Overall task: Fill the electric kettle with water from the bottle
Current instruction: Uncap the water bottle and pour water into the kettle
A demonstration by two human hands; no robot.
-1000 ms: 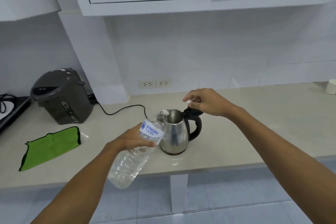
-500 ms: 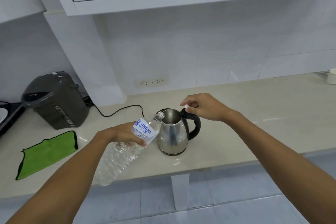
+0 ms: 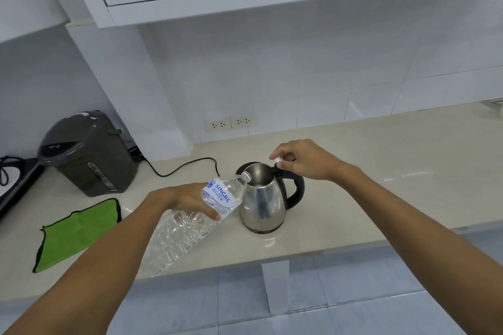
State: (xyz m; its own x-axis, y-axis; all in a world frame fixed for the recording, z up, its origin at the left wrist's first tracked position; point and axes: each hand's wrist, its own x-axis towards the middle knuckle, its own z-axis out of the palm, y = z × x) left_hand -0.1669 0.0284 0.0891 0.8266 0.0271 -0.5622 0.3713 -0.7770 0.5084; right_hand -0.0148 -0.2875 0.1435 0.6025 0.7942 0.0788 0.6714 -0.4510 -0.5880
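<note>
A steel electric kettle (image 3: 265, 204) with a black handle stands on the beige counter (image 3: 381, 171), its top open. My left hand (image 3: 185, 200) grips a clear plastic water bottle (image 3: 190, 226) with a blue and white label. The bottle is tilted, neck up and to the right, and its uncapped mouth rests at the kettle's rim. My right hand (image 3: 302, 159) sits at the top of the kettle's handle, fingers curled, with a small white bottle cap (image 3: 277, 159) pinched between thumb and finger.
A dark electric water pot (image 3: 89, 155) stands at the back left with a black cord (image 3: 185, 168) running toward the kettle. A green cloth (image 3: 76, 234) lies at the left front. Wall sockets (image 3: 231, 124) sit behind. White cabinets hang overhead.
The view has tipped down and the bottle's mouth has come closer, from just left of the kettle to its rim. My right hand stays at the handle.
</note>
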